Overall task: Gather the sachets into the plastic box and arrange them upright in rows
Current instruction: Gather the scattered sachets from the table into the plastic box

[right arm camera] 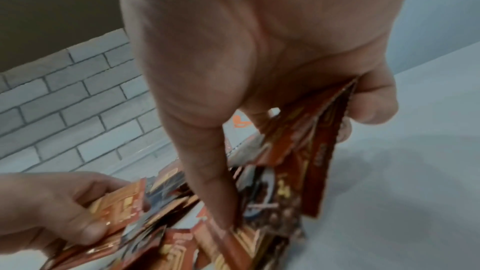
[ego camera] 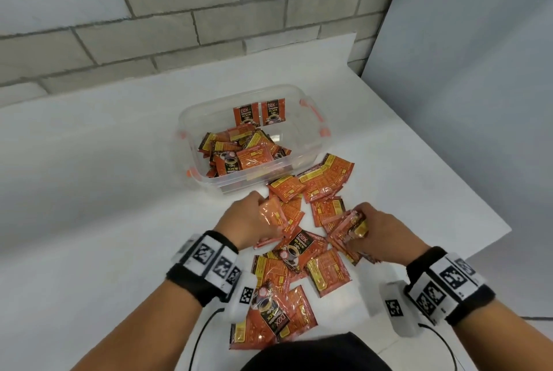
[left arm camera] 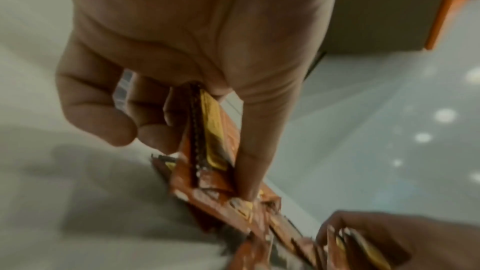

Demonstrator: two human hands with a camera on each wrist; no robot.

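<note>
Left hand (ego camera: 250,218) curled round a few orange sachets (ego camera: 273,215), thumb on one face, fingers behind. Right hand (ego camera: 380,231) clamped on a thicker bundle of sachets (ego camera: 348,228), thumb pressing the stack against bent fingers. Both low over the loose sachets (ego camera: 302,254) strewn on the desk (ego camera: 104,191) from its near edge up to the plastic box (ego camera: 209,110). Box toward the desk's far edge, clear, with orange clips; a jumbled heap of sachets (ego camera: 242,152) inside at its near wall, two sachets (ego camera: 258,113) upright against its far wall.
</note>
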